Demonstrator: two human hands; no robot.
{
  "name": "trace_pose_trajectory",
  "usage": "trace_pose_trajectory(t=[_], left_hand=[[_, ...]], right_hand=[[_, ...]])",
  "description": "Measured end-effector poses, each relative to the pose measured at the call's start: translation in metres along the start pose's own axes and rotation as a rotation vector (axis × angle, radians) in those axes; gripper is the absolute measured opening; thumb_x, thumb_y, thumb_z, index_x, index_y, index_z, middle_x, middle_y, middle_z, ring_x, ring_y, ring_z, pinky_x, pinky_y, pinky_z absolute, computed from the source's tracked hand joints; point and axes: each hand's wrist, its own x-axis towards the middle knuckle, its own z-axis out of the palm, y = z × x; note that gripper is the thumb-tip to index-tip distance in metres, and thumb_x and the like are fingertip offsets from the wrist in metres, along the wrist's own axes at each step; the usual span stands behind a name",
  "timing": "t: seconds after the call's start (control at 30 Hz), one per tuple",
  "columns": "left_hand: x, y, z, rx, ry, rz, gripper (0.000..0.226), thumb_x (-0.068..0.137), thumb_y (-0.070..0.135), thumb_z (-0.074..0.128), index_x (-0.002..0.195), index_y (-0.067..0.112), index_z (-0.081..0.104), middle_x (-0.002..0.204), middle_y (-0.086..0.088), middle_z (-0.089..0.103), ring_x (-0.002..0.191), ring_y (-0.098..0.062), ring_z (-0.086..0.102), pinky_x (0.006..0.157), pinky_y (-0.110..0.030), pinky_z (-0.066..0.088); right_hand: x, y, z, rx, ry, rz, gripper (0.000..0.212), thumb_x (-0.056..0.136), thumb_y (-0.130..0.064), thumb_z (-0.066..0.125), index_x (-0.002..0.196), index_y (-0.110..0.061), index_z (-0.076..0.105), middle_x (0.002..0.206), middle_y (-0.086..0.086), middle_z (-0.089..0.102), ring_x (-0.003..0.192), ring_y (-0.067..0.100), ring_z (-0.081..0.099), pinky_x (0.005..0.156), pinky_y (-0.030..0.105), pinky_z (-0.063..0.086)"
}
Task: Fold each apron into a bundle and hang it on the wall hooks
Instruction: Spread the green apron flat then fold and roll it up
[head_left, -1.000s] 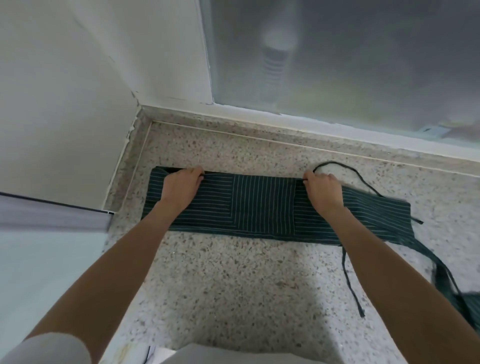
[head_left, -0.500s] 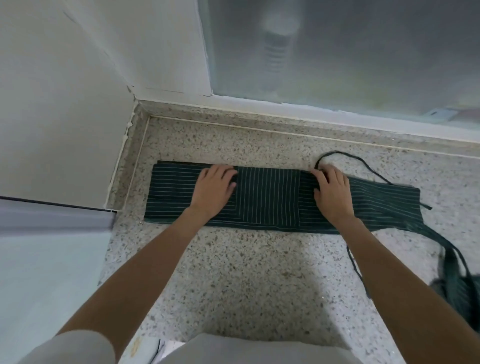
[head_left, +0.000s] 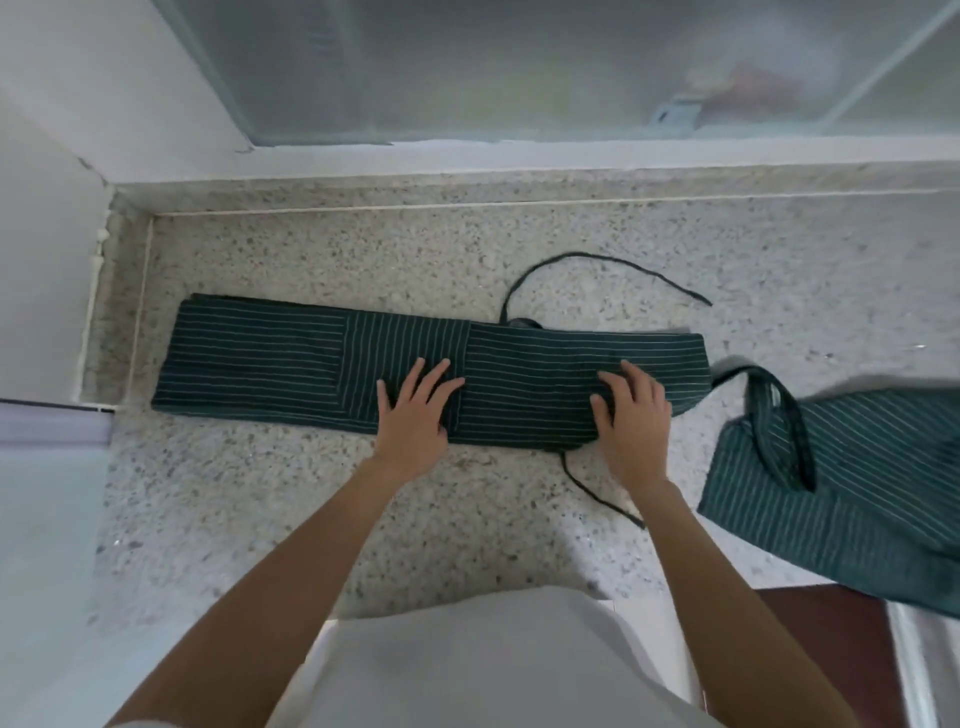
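Observation:
A dark green striped apron (head_left: 260, 358) lies folded into a long narrow strip across the speckled stone counter (head_left: 363, 519). My left hand (head_left: 415, 410) presses flat on the strip's middle with fingers spread. My right hand (head_left: 631, 415) rests on the strip further right, fingers slightly bent on the cloth. One thin tie string (head_left: 597, 260) loops beyond the strip, another tie (head_left: 597, 493) trails toward me under my right wrist. A second striped apron (head_left: 841, 499) lies loose at the right edge with its neck strap (head_left: 779, 415) on top. No wall hooks are in view.
A frosted window (head_left: 519, 67) runs along the back above a white sill. A white wall (head_left: 47, 208) closes the left side. A dark red surface (head_left: 831, 649) shows at the lower right, below the counter edge.
Both hands slid rightward and nearer along the strip, from its far edge to its near half. The view shifted, bringing the second apron into sight at the right.

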Motion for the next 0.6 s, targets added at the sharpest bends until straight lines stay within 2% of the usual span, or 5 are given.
trace_pose_trajectory(t=[0.2,0.27,0.37,0.5,0.6], left_hand=[[0.006,0.035,0.012,0.073,-0.033,0.065,0.064,0.090,0.060,0.040,0.145,0.043,0.014,0.157,0.014,-0.004,0.144,-0.020,-0.013,0.107,-0.068,-0.003],[0.009,0.042,0.016,0.109,-0.075,0.009,0.070,0.086,0.068,0.035,0.145,0.047,0.002,0.155,0.016,-0.012,0.143,-0.020,-0.018,0.106,-0.067,-0.005],[0.009,0.042,0.017,0.126,-0.081,-0.028,0.072,0.086,0.070,0.032,0.143,0.049,-0.004,0.154,0.018,-0.016,0.142,-0.019,-0.020,0.107,-0.068,-0.002],[0.009,0.047,0.015,0.132,-0.110,-0.030,0.074,0.084,0.072,0.033,0.142,0.050,-0.007,0.154,0.018,-0.018,0.142,-0.020,-0.020,0.108,-0.068,0.002],[0.004,0.061,0.018,0.122,-0.137,-0.033,0.077,0.083,0.073,0.035,0.143,0.049,-0.008,0.153,0.018,-0.020,0.142,-0.021,-0.021,0.108,-0.068,0.003]], right_hand=[[0.009,0.066,-0.018,-0.179,-0.312,0.090,0.052,0.093,-0.049,0.046,0.142,-0.040,0.030,0.157,0.008,0.007,0.142,0.038,0.002,0.109,0.063,0.008],[0.014,0.081,-0.027,-0.112,-0.295,0.132,0.057,0.091,-0.049,0.049,0.143,-0.039,0.028,0.155,0.015,0.011,0.137,0.042,0.018,0.107,0.062,0.021],[0.027,0.093,-0.049,0.110,-0.166,0.232,0.060,0.092,-0.034,0.056,0.144,-0.023,0.029,0.123,0.021,0.053,0.104,0.037,0.055,0.091,0.056,0.043],[0.040,0.108,-0.065,-0.053,-0.143,0.079,0.043,0.097,-0.019,0.047,0.138,-0.020,0.038,0.061,0.006,0.056,0.054,0.026,0.052,0.087,0.046,0.044],[0.045,0.114,-0.058,-0.327,-0.192,0.019,0.043,0.099,-0.023,0.040,0.142,-0.026,0.034,0.084,0.013,0.066,0.076,0.028,0.059,0.093,0.042,0.036]])
